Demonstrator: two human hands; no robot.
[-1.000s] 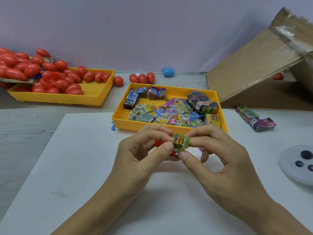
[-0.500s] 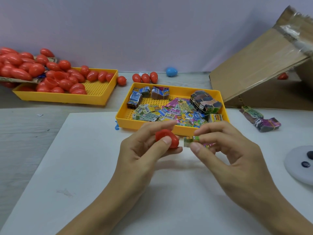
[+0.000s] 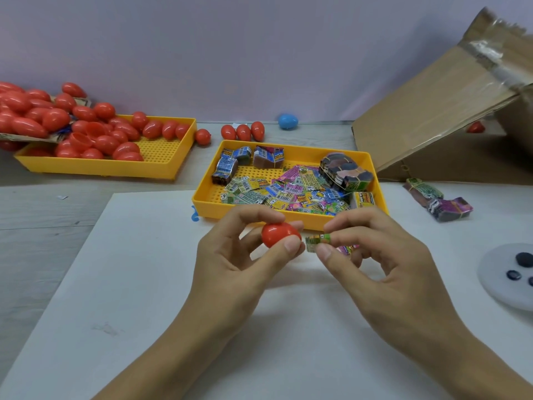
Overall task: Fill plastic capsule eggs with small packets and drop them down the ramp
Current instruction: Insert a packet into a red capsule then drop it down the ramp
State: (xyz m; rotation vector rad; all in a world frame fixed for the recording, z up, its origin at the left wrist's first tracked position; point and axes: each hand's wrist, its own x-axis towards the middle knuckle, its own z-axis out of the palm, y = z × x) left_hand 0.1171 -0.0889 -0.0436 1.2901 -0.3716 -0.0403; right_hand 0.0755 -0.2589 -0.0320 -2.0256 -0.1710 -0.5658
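My left hand (image 3: 239, 264) grips a red capsule egg half (image 3: 278, 233) between thumb and fingers, above the white sheet. My right hand (image 3: 380, 261) pinches a folded green packet (image 3: 317, 241) right beside the egg's open end; pink packets (image 3: 347, 249) show under its fingers. Behind the hands a yellow tray (image 3: 207, 197) holds loose colourful packets and bundled stacks. The cardboard ramp (image 3: 432, 111) slopes up at the far right.
A second yellow tray (image 3: 170, 166) at the far left is heaped with red eggs (image 3: 86, 134). Three red eggs (image 3: 243, 131) and a blue egg (image 3: 287, 121) lie by the wall. Two packet bundles (image 3: 438, 199) and a white disc (image 3: 507, 275) lie at the right.
The hands drew apart: the left turned the red egg half into view, and the right took the green packet off to the egg's right side and rolled it smaller.
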